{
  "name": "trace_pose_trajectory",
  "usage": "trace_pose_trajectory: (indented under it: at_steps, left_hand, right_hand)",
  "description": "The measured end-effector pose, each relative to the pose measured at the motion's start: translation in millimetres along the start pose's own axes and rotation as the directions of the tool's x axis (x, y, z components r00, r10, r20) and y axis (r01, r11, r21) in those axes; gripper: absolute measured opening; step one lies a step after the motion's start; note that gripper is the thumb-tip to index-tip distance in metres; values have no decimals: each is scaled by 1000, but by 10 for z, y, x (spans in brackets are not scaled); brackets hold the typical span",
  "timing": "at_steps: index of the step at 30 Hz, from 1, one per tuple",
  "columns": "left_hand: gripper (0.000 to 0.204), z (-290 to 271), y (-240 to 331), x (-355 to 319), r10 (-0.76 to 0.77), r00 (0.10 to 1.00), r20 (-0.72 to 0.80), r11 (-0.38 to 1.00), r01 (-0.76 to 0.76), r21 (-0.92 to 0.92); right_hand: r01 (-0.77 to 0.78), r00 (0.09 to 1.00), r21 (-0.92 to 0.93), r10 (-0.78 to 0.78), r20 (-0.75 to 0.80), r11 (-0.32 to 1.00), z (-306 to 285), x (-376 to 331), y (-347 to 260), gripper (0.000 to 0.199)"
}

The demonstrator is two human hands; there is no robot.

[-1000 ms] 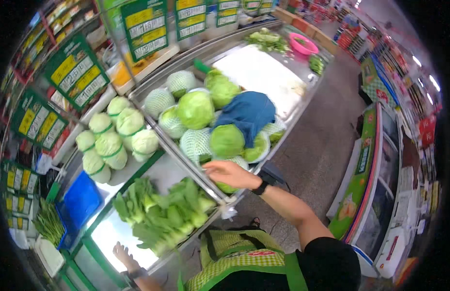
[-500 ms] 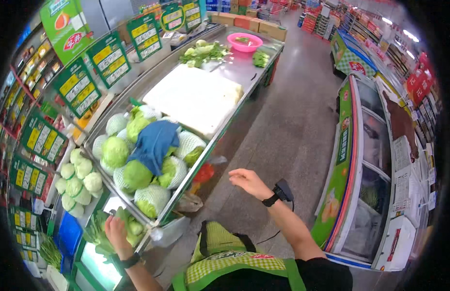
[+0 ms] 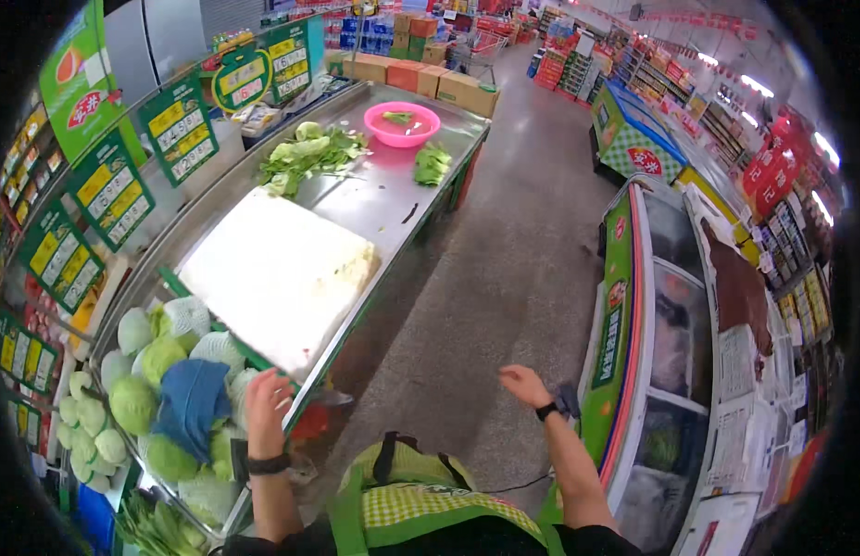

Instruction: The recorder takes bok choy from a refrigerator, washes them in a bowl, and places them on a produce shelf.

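My left hand [image 3: 266,405] is raised over the near edge of the vegetable stand, its fingers loosely curled and apart, holding nothing. Right beside it lie round green cabbages [image 3: 133,400], several in white foam nets, with a blue cloth [image 3: 193,408] draped across them. Just beyond my fingertips is a broad white board [image 3: 272,278] lying flat on the metal stand. Over the aisle floor hangs my right hand [image 3: 524,385], empty, with its fingers loosely extended to the left. Each wrist wears a black band.
Farther along the stand lie loose leafy greens [image 3: 309,156], a pink basin [image 3: 402,126] and a small green bunch [image 3: 433,165]. Price signs [image 3: 178,127] line its left side. A glass-topped chest freezer [image 3: 666,352] borders the grey aisle [image 3: 467,278] on the right. Cardboard boxes [image 3: 467,93] stand at the far end.
The view has advanced along the stand, so cabbages and board sit lower and farther left. My left hand has left the leafy bunch at the near corner and moved up beside the cabbages.
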State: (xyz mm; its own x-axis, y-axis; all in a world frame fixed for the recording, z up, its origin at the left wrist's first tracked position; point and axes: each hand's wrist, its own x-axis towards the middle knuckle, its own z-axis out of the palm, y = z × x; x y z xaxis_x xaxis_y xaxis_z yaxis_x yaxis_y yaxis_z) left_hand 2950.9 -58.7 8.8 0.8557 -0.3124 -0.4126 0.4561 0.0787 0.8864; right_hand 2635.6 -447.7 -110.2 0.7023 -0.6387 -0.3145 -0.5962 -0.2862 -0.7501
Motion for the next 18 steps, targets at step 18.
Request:
trace_pose_trajectory:
  at_steps: [18]
  left_hand:
    - [34,3405,115,2145,-84,994,-67,995,80,-65]
  right_hand:
    - [160,964,-31,-163,-210,987,-2949,4099,269,24]
